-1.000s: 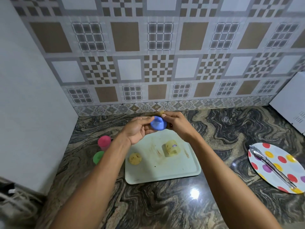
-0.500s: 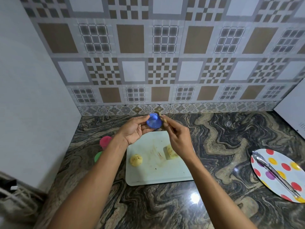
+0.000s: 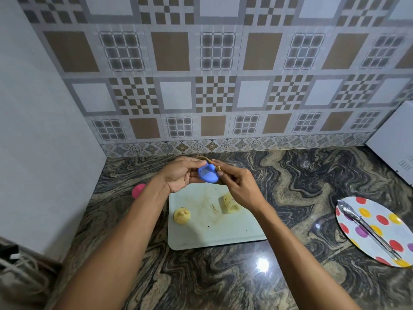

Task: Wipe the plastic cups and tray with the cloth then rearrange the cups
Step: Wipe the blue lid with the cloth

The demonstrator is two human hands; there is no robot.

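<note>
item: blue plastic cup (image 3: 209, 175). held up over the far edge of the tray, off every surface, likely so the cloth can get right round it.
item: left hand (image 3: 178, 176). fingers and thumb curled round the blue cup, steadying it for the other hand.
item: right hand (image 3: 239, 189). fingertips pinched on the cloth and pressed to the cup's right side.
item: cloth (image 3: 219, 168). a brownish scrap; only small bits show between the fingers, the rest is hidden.
item: pale green tray (image 3: 201, 236). lies flat on the counter under the hands, smeared with brown marks; by the look of it, not yet wiped.
item: yellow cup (image 3: 182, 216). stands near the tray's left edge, spotted.
item: tipped yellow cup (image 3: 230, 205). lies on its side mid-tray, partly behind the right wrist, soiled; both seem to await their turn.
item: pink cup (image 3: 138, 190). on the counter left of the tray, apart from the soiled ones, half hidden by the left forearm.
surface: glossy marbled stone countertop (image 3: 290, 175), catching a lamp glare.
room: patterned tiled wall (image 3: 223, 86) behind; plain white panel (image 3: 44, 130) at left; white appliance (image 3: 395, 144) at right; polka-dot plate (image 3: 400, 233) bearing metal tongs (image 3: 366, 229), well apart from the tray; cables (image 3: 20, 271) in the lower left corner.
</note>
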